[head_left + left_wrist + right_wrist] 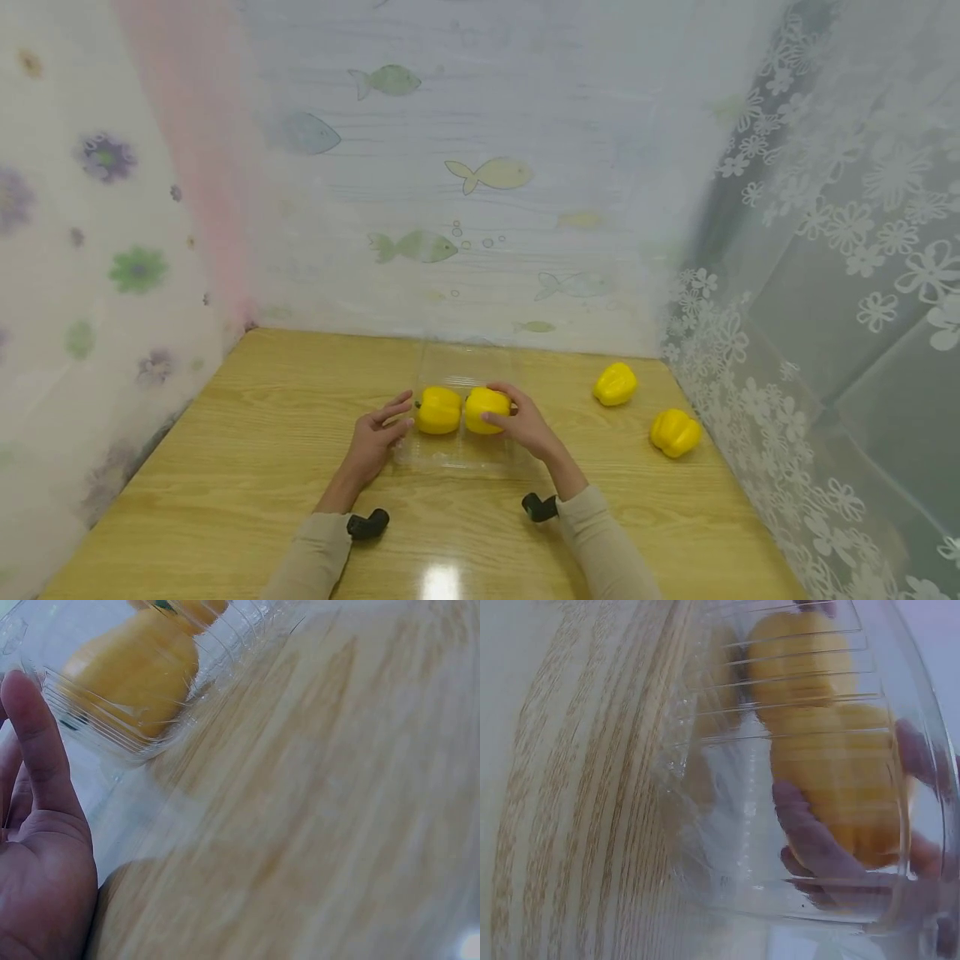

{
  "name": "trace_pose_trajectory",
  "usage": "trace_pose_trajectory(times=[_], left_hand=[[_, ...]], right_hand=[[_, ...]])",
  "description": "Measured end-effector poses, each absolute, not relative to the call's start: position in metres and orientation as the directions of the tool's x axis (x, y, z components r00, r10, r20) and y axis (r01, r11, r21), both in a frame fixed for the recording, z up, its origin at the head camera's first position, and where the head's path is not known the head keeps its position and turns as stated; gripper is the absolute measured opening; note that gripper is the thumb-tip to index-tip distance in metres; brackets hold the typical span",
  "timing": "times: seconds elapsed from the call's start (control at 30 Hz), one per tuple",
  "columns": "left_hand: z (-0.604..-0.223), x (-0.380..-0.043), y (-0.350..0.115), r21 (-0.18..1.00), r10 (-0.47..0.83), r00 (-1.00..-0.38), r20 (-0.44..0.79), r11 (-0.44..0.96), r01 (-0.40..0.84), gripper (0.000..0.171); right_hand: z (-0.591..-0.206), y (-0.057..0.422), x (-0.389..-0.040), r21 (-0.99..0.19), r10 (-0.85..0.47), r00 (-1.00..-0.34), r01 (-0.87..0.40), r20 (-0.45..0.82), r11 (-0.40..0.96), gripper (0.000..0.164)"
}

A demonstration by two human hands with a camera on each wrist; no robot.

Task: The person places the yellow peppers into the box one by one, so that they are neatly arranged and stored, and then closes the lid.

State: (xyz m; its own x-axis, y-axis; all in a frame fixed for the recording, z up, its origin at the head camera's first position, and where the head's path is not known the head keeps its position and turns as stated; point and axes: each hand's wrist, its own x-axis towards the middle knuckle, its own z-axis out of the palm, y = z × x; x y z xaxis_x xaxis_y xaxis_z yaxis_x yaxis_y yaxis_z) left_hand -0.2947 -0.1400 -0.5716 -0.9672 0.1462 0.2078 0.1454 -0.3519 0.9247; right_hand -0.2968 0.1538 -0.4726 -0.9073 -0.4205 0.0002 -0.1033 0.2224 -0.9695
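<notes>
In the head view a clear plastic clamshell box (450,458) lies on the wooden table, its lid (467,357) folded back toward the wall. Two yellow bell peppers sit side by side in it. My right hand (531,427) grips the right pepper (483,409), thumb in front and fingers behind. Through the clear wall, the right wrist view shows that hand's thumb (810,832) against the pepper. My left hand (373,442) is at the box's left side with fingers extended, close to the stem of the left pepper (440,412). It holds nothing.
Two more yellow bell peppers lie to the right on the table, one farther back (615,384) and one nearer the right edge (676,433). Patterned curtains hang behind and on both sides. Dark wrist cameras (368,525) stick out below both hands.
</notes>
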Motion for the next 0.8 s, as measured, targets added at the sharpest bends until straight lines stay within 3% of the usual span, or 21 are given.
trace_pose_trajectory(times=[0.23, 0.8], left_hand=[[-0.569, -0.294, -0.142, 0.926, 0.159, -0.967, 0.198, -0.354, 0.131, 0.050], [-0.567, -0.294, -0.141, 0.938, 0.152, -0.972, 0.178, -0.325, 0.121, 0.048]], right_hand=[[-0.495, 0.151, -0.308, -0.963, -0.384, -0.923, -0.128, 0.027, 0.239, 0.055], [-0.501, 0.145, -0.308, -0.931, -0.316, -0.948, -0.149, 0.038, 0.334, 0.055]])
